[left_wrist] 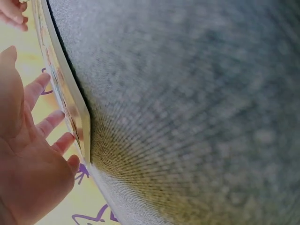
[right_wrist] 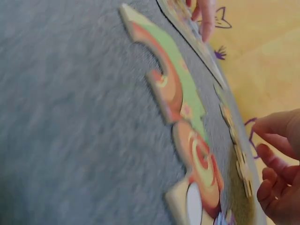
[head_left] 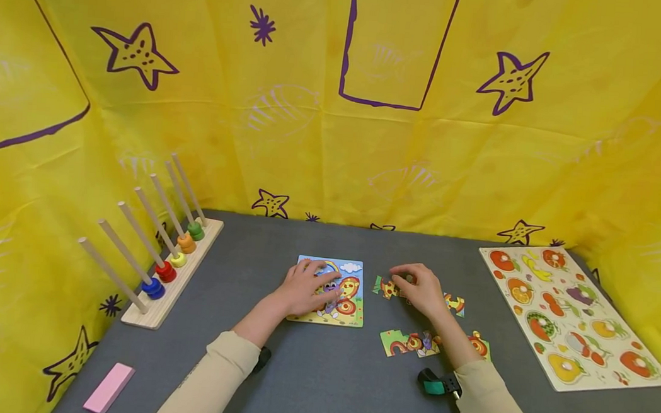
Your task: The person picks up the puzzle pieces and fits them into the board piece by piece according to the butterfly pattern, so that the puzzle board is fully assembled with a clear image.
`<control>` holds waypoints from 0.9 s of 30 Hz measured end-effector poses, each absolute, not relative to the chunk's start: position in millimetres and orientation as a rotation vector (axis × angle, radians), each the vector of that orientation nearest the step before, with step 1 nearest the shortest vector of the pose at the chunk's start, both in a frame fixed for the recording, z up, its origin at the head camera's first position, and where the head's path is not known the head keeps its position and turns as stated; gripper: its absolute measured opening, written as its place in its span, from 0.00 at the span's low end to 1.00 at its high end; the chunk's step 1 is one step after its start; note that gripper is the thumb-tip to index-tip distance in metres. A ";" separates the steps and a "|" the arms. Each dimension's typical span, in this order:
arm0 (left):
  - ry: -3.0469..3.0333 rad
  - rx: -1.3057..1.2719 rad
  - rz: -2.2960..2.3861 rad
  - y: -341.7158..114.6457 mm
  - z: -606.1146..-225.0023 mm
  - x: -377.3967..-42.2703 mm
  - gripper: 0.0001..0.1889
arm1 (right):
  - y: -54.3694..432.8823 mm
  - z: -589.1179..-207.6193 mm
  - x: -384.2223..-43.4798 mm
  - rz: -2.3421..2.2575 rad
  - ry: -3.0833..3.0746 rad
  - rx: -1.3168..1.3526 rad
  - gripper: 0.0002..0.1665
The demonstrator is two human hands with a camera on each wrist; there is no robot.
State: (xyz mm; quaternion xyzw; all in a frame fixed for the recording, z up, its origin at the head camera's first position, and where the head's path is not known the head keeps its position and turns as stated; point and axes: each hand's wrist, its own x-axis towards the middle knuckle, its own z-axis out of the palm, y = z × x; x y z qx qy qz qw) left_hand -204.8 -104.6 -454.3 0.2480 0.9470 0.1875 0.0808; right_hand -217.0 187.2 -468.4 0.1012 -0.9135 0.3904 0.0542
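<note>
My left hand point(head_left: 308, 288) lies with spread fingers over a square puzzle board point(head_left: 353, 318) printed with a butterfly, cloud and rainbow. In the left wrist view, the fingertips point(left_wrist: 57, 118) of that hand reach the board's face, and its edge point(left_wrist: 83, 124) shows side-on. My right hand point(head_left: 420, 291) hovers over a row of loose puzzle pieces point(head_left: 387, 288), partly hiding them. Nothing shows between its bent fingers and thumb in the right wrist view. Nearer the body lies a second row of loose pieces point(head_left: 410, 344), green with orange swirls; the right forearm covers part of it.
At left stands a wooden peg stacker point(head_left: 186, 267) with coloured rings on upright pegs. A pink block point(head_left: 109, 387) lies at the front left. On the right is a large fruit puzzle board point(head_left: 579, 323). A yellow patterned cloth point(head_left: 312, 136) hangs behind the dark table point(head_left: 325, 383).
</note>
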 end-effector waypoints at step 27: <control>2.753 0.538 1.113 -142.7 -456.2 -169.7 0.29 | 167.1 -464.7 -197.7 1.289 -2.642 0.401 0.07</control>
